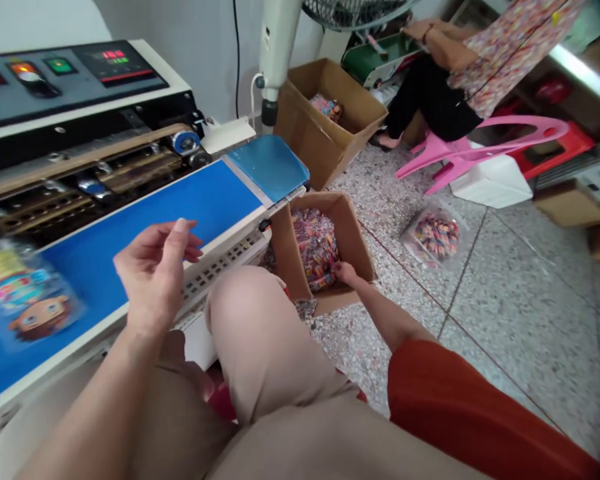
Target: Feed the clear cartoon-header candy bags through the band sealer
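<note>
My left hand [155, 270] hovers over the near edge of the blue conveyor belt [145, 227], fingers loosely curled with nothing in them. A printed cartoon packet [27, 293] lies on the belt to its left, blurred. My right hand [345, 272] reaches down into a cardboard box [353, 233] on the floor, resting on a heap of colourful packets [316, 247]; its fingers are closing on them, though whether one is gripped is hidden. My bent knee [250, 300] sits between the two hands.
The sealing machine [70, 87] with lit buttons runs behind the belt. A second open carton [330, 120] stands farther off beside a fan stand [275, 60]. A clear bag of packets [435, 235] lies on the terrazzo floor. Another person [460, 67] sits on a pink stool [480, 150].
</note>
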Tool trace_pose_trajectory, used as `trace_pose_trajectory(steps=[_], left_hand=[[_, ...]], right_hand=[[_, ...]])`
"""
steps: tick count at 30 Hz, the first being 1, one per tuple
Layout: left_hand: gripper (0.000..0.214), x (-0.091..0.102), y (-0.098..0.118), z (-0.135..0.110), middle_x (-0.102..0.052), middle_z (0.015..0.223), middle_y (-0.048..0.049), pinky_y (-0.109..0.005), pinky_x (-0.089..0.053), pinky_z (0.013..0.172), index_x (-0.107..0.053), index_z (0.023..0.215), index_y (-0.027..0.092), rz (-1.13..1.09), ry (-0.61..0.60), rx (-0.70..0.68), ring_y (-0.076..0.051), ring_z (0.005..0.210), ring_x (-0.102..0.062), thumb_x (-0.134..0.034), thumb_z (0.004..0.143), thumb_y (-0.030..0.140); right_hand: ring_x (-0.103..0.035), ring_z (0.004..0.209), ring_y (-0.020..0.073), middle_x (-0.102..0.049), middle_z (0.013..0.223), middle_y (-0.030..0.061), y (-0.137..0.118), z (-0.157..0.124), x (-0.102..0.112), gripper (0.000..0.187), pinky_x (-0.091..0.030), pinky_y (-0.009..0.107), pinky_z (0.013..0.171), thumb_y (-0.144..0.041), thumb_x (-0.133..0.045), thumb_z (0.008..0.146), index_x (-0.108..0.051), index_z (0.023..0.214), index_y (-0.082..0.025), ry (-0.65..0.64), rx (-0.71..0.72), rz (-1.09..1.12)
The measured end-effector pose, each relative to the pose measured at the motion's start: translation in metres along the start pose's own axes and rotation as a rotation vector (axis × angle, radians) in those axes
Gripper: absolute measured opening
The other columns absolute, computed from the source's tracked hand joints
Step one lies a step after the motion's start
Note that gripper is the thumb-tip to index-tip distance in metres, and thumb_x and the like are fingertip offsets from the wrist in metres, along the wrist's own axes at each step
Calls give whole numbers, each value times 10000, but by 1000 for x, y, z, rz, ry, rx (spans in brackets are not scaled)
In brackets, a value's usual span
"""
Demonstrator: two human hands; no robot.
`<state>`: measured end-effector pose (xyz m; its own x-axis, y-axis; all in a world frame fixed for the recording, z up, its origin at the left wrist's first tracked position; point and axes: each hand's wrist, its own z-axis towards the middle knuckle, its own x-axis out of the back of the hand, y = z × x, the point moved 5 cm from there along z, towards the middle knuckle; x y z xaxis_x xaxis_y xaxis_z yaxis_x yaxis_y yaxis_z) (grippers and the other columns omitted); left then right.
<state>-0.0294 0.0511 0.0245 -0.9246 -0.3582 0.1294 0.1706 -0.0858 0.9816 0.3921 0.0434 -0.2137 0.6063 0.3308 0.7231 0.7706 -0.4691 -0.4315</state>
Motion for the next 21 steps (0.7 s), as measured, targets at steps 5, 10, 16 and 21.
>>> trace_pose_trajectory(steps=[5, 10, 16, 21], left_hand=[[149, -5, -1, -10, -653, 734, 20, -388, -454, 621, -706, 852, 262, 131, -68, 18, -175, 616, -558, -632, 825, 388], [219, -10, -4, -9, -654, 669, -9, -350, -492, 578, -686, 714, 221, 212, -40, 8, -172, 606, -573, -662, 797, 422], [179, -14, -8, -8, -656, 658, -4, -288, -483, 579, -702, 732, 215, 241, -93, -27, -149, 587, -577, -672, 786, 382], [211, -8, -12, -8, -669, 670, -3, -269, -506, 594, -690, 716, 198, 274, -99, -35, -157, 620, -611, -664, 784, 396]], right_hand=[[-613, 702, 151, -684, 698, 10, 16, -5, -20, 281, -504, 270, 730, -431, -667, 732, -684, 756, -151, -259, 79, 22], [-628, 927, 244, -706, 1028, 82, 35, -33, -16, 569, -484, 340, 853, -495, -771, 607, -697, 1079, -186, -385, 404, -48], [-645, 985, 293, -697, 1055, 149, 60, -39, -40, 452, -466, 342, 836, -486, -612, 823, -667, 1171, -203, -323, 487, -611], [-669, 960, 285, -719, 1013, 122, 52, -41, -58, 413, -479, 309, 784, -510, -569, 855, -680, 1147, -240, -301, 505, -669]])
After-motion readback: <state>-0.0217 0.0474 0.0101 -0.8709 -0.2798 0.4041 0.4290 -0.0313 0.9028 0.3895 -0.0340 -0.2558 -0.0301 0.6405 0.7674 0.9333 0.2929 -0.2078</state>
